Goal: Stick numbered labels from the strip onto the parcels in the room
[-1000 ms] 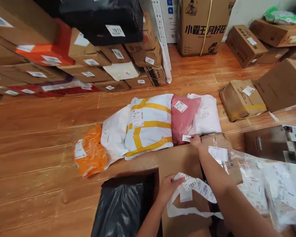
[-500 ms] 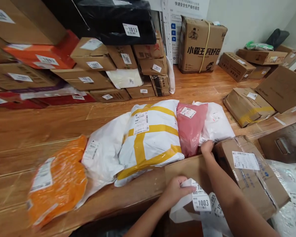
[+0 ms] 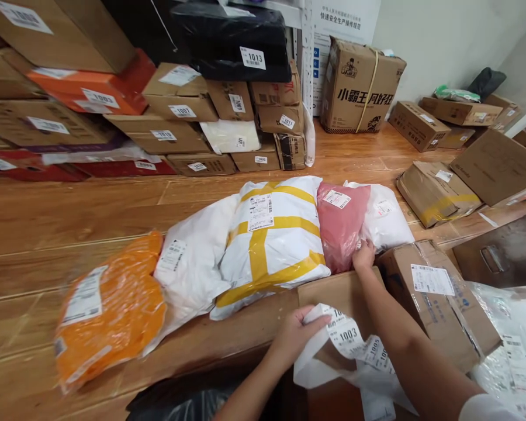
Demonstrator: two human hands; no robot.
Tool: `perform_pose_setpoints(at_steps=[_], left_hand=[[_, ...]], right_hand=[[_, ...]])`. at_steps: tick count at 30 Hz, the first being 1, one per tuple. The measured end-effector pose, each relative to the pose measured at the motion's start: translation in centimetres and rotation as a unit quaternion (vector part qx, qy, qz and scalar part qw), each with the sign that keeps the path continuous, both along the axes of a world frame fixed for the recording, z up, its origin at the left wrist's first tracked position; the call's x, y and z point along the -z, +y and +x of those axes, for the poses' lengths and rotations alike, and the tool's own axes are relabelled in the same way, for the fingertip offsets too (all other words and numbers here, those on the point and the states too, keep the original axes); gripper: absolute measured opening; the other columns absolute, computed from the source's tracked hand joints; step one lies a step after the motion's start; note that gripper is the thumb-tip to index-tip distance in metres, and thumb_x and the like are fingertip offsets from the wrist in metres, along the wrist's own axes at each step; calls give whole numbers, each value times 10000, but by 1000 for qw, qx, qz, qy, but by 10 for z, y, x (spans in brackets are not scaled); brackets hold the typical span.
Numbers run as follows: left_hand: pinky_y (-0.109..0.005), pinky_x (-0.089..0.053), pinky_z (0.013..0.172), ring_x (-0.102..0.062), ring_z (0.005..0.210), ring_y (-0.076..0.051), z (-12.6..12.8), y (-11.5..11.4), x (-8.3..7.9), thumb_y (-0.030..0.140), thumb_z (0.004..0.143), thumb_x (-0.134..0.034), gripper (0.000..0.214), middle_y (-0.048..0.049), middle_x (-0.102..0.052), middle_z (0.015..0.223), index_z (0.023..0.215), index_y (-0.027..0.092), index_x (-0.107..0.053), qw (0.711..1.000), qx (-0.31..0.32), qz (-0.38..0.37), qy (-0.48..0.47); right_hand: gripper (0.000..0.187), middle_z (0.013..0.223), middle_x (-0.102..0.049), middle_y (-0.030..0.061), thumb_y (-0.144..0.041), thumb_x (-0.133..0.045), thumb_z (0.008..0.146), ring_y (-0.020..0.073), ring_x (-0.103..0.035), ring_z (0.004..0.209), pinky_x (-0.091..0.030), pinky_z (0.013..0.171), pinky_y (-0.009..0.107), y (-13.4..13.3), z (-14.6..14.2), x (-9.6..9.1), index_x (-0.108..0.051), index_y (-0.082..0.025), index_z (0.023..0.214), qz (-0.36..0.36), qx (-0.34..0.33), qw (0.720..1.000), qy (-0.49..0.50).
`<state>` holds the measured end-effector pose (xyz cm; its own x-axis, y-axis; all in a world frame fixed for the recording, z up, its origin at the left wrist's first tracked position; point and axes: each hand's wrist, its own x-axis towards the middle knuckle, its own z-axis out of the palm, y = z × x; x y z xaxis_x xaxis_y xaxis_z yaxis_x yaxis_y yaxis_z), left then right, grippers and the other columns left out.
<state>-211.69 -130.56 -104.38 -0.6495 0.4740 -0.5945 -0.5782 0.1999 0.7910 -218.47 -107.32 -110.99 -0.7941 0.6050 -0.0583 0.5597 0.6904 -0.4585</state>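
Note:
My left hand (image 3: 293,335) pinches a strip of white numbered labels (image 3: 347,339), the top one reading 1003, over a brown box (image 3: 333,291). My right hand (image 3: 363,256) reaches forward with its fingers curled against the near edge of a white bag (image 3: 386,219), right beside a pink bag (image 3: 339,231). To the left lie a white bag taped in yellow (image 3: 274,240), another white bag (image 3: 193,263) and an orange bag (image 3: 109,307), all on the wooden floor (image 3: 70,234).
Labelled cartons and a black parcel (image 3: 232,41) are stacked at the back left. A taped box (image 3: 438,298) lies by my right arm. More cartons (image 3: 438,190) fill the right side. A big printed carton (image 3: 359,85) stands by the wall.
My right hand slid from the pink bag's lower label rightward to the white bag's near edge. My left hand kept the label strip. The view rose and moved closer.

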Motion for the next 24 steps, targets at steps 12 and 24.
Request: perform_pose_setpoints(at_steps=[12,24], left_hand=[[-332,-527,804,-679,865,-253,-24,38,24,541,681,-725,404,-49,-772,874,874,189,-776,974,-160,68,148],[-268,-479,618,-617,628,-168,-11,40,44,483,511,-865,443,-19,-712,691,765,152,-716,988,-118,99,29]], right_hand=[[353,792,-716,6,-416,-895,588,139,-628,714,-499,696,263,-44,72,-38,-722,-192,799,-586,-96,793,137],[449,670,-701,-3,-260,-965,426,128,-652,590,-507,620,248,-16,82,-26,-714,-140,778,-731,-21,676,-85]])
